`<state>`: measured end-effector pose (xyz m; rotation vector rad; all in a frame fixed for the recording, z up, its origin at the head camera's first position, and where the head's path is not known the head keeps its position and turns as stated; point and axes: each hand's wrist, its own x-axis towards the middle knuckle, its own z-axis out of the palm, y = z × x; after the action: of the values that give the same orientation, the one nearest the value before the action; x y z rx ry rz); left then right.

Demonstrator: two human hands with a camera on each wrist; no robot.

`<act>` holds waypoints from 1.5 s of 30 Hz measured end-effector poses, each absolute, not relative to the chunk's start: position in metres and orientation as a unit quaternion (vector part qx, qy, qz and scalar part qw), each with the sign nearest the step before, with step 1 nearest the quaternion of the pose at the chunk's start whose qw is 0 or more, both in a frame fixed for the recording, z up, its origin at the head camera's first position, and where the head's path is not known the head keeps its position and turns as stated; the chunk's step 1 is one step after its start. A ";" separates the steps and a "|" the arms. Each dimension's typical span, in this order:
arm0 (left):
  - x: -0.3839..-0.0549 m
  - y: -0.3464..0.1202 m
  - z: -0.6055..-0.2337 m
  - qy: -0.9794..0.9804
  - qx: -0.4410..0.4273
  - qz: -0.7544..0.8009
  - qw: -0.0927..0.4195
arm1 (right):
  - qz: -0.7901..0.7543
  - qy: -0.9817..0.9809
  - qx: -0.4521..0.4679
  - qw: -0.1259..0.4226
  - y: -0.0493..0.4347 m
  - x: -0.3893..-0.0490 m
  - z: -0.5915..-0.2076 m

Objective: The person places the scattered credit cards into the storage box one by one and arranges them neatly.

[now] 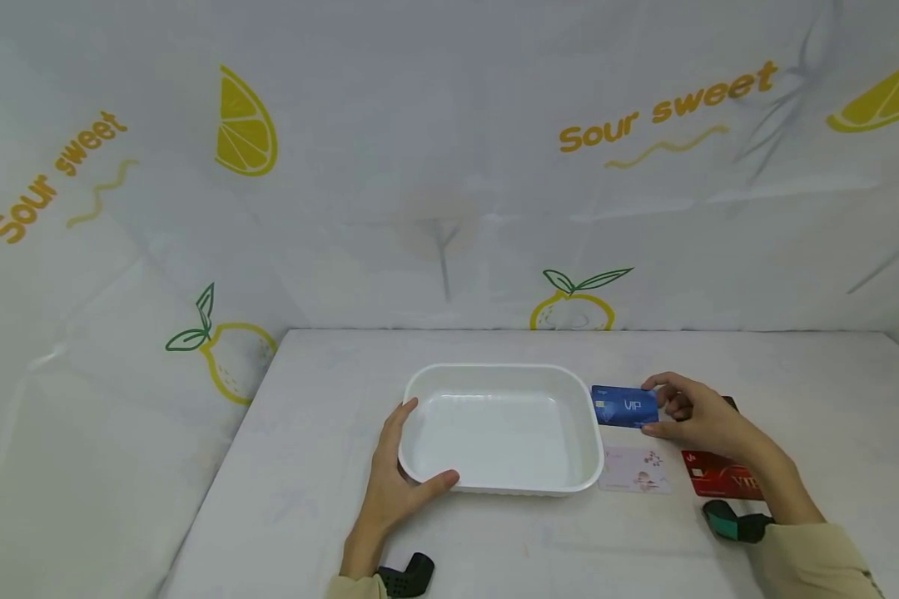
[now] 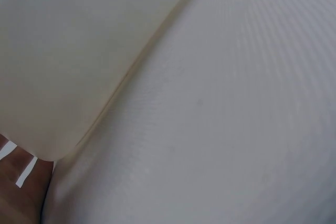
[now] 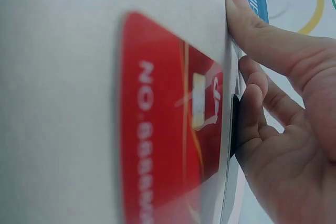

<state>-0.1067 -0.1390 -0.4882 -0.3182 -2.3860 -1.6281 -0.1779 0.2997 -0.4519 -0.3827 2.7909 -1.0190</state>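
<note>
A white rectangular tray [image 1: 502, 491] with rounded corners stands on the table. My left hand [image 1: 397, 482] holds its near-left corner, with the thumb at the front rim and the fingers along the left side. In the left wrist view, fingers [image 2: 23, 182] show beside the tray's outer wall [image 2: 100, 40]. To the right of the tray, my right hand [image 1: 700, 416] pinches a blue VIP card [image 1: 618, 407] between thumb and fingers at its right end. A dark card [image 1: 730, 403] is mostly hidden behind that hand.
A pale pink patterned card [image 1: 634, 471] lies below the blue one, close to the tray. The red VIP card [image 1: 719, 476] lies under my right wrist, partly covered. White lemon-printed sheeting [image 1: 419, 166] hangs behind the table.
</note>
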 end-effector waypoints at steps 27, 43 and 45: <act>-0.105 -0.136 -0.487 -0.814 -0.093 -0.563 0.109 | -0.331 0.929 -0.131 0.096 0.298 -0.177 -0.451; -0.105 -0.137 -0.484 -0.811 -0.085 -0.570 0.101 | -0.334 0.934 -0.124 0.016 0.299 -0.172 -0.438; -0.105 -0.138 -0.485 -0.810 -0.087 -0.570 0.102 | -0.342 0.932 -0.124 0.009 0.299 -0.171 -0.433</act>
<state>-0.1053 -0.1377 -0.4845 -0.2559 -2.3928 -1.6837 -0.1707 0.2991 -0.4329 -0.3883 2.9102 -1.0676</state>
